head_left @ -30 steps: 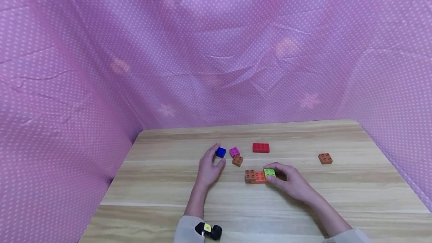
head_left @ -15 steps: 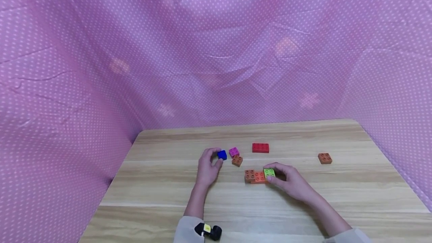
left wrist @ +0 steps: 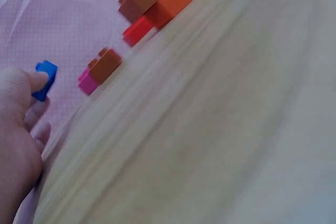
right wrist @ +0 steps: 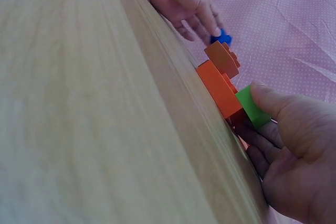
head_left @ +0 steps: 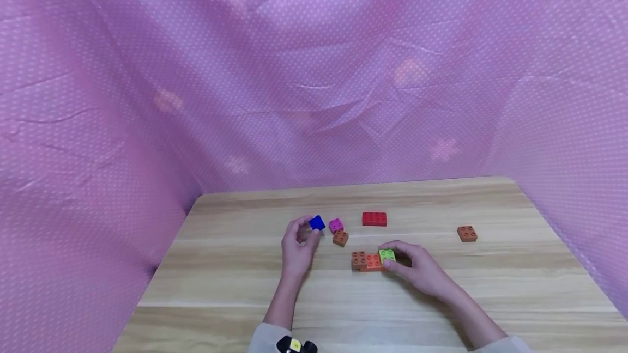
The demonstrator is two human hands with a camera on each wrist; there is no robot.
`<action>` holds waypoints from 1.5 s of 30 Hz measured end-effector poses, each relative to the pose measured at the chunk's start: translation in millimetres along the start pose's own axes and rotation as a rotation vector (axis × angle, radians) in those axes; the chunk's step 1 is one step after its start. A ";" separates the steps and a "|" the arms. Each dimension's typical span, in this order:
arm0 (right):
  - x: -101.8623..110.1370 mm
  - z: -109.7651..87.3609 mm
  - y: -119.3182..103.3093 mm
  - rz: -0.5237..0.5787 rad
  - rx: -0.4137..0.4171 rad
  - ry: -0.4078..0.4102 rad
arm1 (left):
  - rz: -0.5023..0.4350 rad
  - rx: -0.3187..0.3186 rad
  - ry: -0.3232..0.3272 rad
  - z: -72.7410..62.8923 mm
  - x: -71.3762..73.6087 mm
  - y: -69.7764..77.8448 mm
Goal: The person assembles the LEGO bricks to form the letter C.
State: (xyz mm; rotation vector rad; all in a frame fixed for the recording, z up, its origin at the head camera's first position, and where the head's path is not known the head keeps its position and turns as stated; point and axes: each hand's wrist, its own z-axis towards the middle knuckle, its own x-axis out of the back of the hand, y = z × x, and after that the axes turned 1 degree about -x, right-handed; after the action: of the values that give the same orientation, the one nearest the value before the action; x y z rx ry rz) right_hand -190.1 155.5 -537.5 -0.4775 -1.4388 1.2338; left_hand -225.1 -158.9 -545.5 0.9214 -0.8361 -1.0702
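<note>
My left hand (head_left: pixel 297 250) pinches a blue toy building brick (head_left: pixel 317 223) between thumb and fingers; in the left wrist view the blue brick (left wrist: pixel 46 80) is tilted. With thumb and fingers my right hand (head_left: pixel 423 271) grips a lime green brick (head_left: pixel 387 255), which sits on the right end of a longer orange brick (head_left: pixel 373 262). A brown brick (head_left: pixel 358 259) is on the orange brick's left end, with bare orange studs between the two. The right wrist view shows the green brick (right wrist: pixel 253 107) from the side, the thumb on its top edge.
Right of the blue brick lie a magenta brick (head_left: pixel 336 225) and a brown brick (head_left: pixel 340 237), close together. Farther back is a long red brick (head_left: pixel 374 219). Another brown brick (head_left: pixel 467 233) lies far right on the wooden table (head_left: pixel 382 320). A pink dotted cloth (head_left: pixel 314 80) surrounds the table.
The left fingers have closed around the blue brick, which has tilted and come up. My right hand keeps its hold on the green brick. The head view has shifted slightly.
</note>
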 end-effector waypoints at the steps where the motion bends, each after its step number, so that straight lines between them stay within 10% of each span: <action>1: -0.7 0.2 -0.3 0.002 -0.001 0.001 | -0.017 -0.019 -0.006 -2.2 -1.0 1.3; 12: -0.8 1.9 0.0 -0.004 -0.024 -0.005 | -0.152 -0.090 -0.264 -29.7 -18.8 18.9; 27: -0.6 3.8 -2.7 -0.006 -0.034 -0.007 | -0.096 -0.070 -0.478 -44.0 -25.3 24.1; 45: -0.3 3.3 -3.3 -0.005 -0.041 -0.008 | -0.020 -0.018 -0.528 -44.6 -25.2 31.9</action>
State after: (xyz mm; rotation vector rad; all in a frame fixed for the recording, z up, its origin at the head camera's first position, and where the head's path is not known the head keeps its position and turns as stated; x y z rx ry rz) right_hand -191.9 152.7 -534.2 -0.4974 -1.4737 1.2058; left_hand -180.7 -119.0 -536.4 0.6357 -1.2474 -1.3616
